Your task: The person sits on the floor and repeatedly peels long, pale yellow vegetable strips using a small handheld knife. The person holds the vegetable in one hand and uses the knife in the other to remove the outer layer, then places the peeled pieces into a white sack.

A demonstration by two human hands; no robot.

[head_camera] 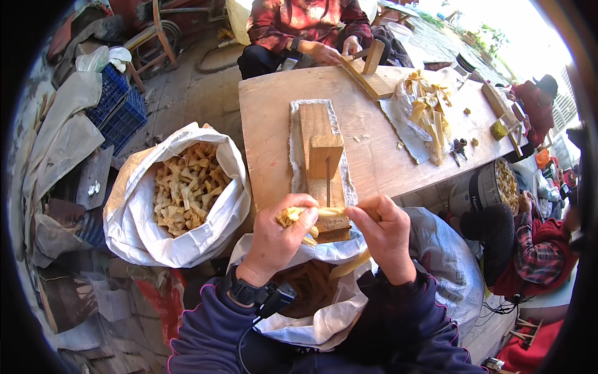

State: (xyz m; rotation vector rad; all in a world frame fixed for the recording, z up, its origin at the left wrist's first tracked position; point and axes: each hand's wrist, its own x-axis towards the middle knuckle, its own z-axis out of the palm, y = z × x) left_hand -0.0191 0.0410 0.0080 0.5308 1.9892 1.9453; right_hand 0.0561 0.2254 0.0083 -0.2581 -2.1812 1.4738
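A yellowish, husk-like strip [331,212] is stretched between my two hands, over the near end of a wooden block stand [314,119]. My left hand [286,229] grips its left end with a small bunch of the same material. My right hand [384,229] pinches the other end, and a loose tail [350,265] hangs below that hand. Just beyond my fingers, a thin metal rod runs from the stand's upright wooden block [326,154]. The stand lies on a strip of pale cloth [295,140]. In my lap, an open white sack [322,322] holds more strips, partly shaded.
A white woven sack [233,201] of short knotted pieces stands left of the plywood table [369,173]. Across the table, a person [308,28] handles a similar wooden stand [373,84]. Strips on a plastic bag [432,112] and scissors [459,150] lie right. Other people sit at right.
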